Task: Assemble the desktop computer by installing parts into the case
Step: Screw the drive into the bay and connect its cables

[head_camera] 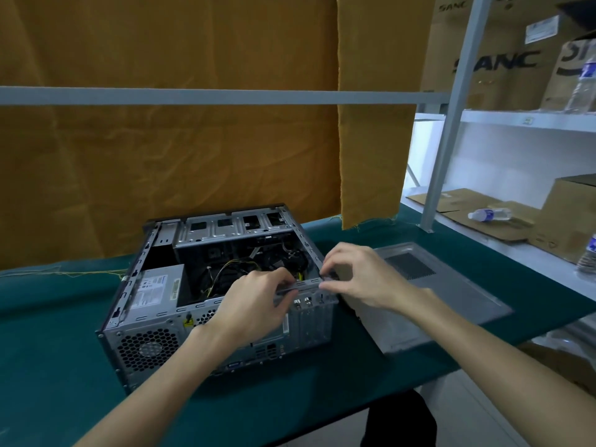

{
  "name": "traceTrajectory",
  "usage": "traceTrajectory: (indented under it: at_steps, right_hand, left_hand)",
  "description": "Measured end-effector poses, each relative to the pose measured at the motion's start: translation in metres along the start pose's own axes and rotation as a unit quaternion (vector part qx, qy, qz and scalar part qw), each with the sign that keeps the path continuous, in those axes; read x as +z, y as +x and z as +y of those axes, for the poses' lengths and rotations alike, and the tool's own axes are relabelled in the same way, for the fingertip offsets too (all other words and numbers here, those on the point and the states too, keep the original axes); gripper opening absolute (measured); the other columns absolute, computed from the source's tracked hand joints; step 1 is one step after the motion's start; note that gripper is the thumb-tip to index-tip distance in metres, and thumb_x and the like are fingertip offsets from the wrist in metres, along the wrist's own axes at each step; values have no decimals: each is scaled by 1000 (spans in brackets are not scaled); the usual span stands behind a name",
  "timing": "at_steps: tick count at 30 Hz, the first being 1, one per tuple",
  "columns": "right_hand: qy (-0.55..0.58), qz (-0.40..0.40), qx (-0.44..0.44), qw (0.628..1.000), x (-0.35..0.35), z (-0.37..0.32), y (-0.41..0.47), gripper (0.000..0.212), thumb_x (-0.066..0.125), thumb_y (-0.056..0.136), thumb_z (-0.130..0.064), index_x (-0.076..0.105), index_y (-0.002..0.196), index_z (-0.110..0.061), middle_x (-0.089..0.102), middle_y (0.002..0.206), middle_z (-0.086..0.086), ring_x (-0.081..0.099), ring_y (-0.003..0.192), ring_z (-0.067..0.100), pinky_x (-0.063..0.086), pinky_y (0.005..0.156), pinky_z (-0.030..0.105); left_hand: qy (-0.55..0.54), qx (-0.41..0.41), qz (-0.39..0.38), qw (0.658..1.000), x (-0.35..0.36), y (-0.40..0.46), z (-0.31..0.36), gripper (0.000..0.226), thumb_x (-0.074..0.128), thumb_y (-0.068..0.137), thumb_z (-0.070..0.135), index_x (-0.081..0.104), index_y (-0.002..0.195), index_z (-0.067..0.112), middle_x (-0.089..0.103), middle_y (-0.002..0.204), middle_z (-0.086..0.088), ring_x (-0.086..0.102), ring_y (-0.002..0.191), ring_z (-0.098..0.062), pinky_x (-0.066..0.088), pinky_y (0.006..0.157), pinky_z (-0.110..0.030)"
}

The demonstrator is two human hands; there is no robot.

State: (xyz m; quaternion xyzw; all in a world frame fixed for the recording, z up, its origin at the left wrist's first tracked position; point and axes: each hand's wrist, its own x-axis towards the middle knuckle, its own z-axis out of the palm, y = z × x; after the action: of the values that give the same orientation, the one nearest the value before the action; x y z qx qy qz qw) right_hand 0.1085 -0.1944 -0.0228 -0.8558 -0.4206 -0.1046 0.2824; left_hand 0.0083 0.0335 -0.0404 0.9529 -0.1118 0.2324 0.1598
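Note:
An open grey computer case [151, 321] lies on its side on the green table, its rear panel facing me. Inside I see the power supply [158, 288], yellow and black cables [225, 269] and drive bays at the far end. My left hand [254, 304] curls over the case's near top edge by the expansion slots and grips a thin metal strip [290, 290] there. My right hand [358, 279] pinches a small dark part at the strip's right end, at the case's corner. What lies under the fingers is hidden.
The case's grey side panel [435, 298] lies flat to the right of the case. An orange curtain [193, 140] hangs behind the table [48, 398]. White shelves at right hold cardboard boxes [496, 56] and water bottles [488, 215].

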Motion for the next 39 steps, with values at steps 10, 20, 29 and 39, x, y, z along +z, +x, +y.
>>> traceTrajectory:
  at_steps: [10, 20, 29, 39]
  right_hand:
    - [-114, -140, 344, 921, 50, 78, -46, 46, 66, 91, -54, 56, 114, -16, 64, 118, 9, 63, 104, 30, 52, 82, 37]
    - [-300, -230, 256, 890, 64, 61, -22, 44, 57, 94, -1, 47, 137, -3, 66, 127, 19, 65, 115, 38, 50, 85, 39]
    - [-467, -74, 203, 858, 48, 62, -20, 39, 90, 47, -13, 64, 76, -16, 60, 61, 3, 58, 37, 15, 38, 38, 20]
    - [-451, -140, 276, 837, 11, 72, -19, 41, 53, 86, 10, 50, 121, -10, 73, 108, 10, 70, 101, 33, 42, 70, 37]
  left_hand:
    - [-99, -39, -139, 985, 11, 57, 13, 48, 44, 99, 65, 67, 82, 25, 65, 69, 8, 59, 59, -10, 49, 58, -31]
    - [-88, -24, -42, 995, 39, 135, -17, 16, 57, 100, 35, 66, 101, 21, 59, 105, 1, 52, 100, -20, 46, 88, -36]
    - [-33, -39, -118, 992, 71, 158, -25, 36, 36, 89, 37, 71, 84, 34, 71, 104, 6, 48, 115, -23, 30, 100, -44]
    - [-71, -10, -86, 994, 74, 151, -22, 27, 42, 104, 27, 70, 100, 27, 66, 108, 7, 54, 113, -21, 27, 91, -38]
